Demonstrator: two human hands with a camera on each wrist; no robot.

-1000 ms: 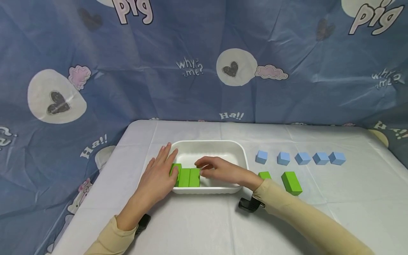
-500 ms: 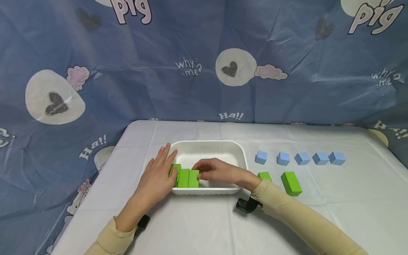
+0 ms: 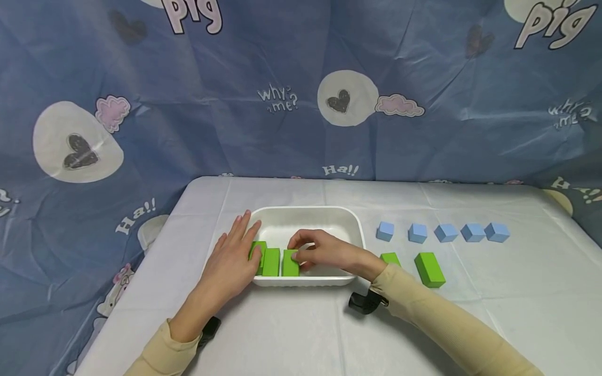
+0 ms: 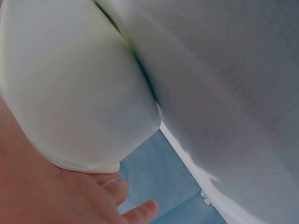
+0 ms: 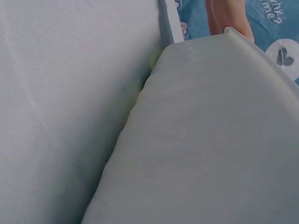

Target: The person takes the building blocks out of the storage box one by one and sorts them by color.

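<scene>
A white tray lies on the table with green blocks along its near left side. My right hand reaches inside and pinches one green block between thumb and fingers, a narrow gap from the neighbouring green block. Over the tray's left end rests my left hand, fingers straight and spread. Its thumb touches the leftmost green block and partly hides it. In the left wrist view, the tray's outer wall covers part of the left hand; the right wrist view mostly shows that wall.
Several blue cubes stand in a row right of the tray. Nearer lie a green block and another green block, partly hidden by the right sleeve. A printed blue cloth hangs behind the white table.
My right hand has closed its thumb and fingers on the right-hand green block and shifted it slightly right, away from its neighbour. The left hand stays in place.
</scene>
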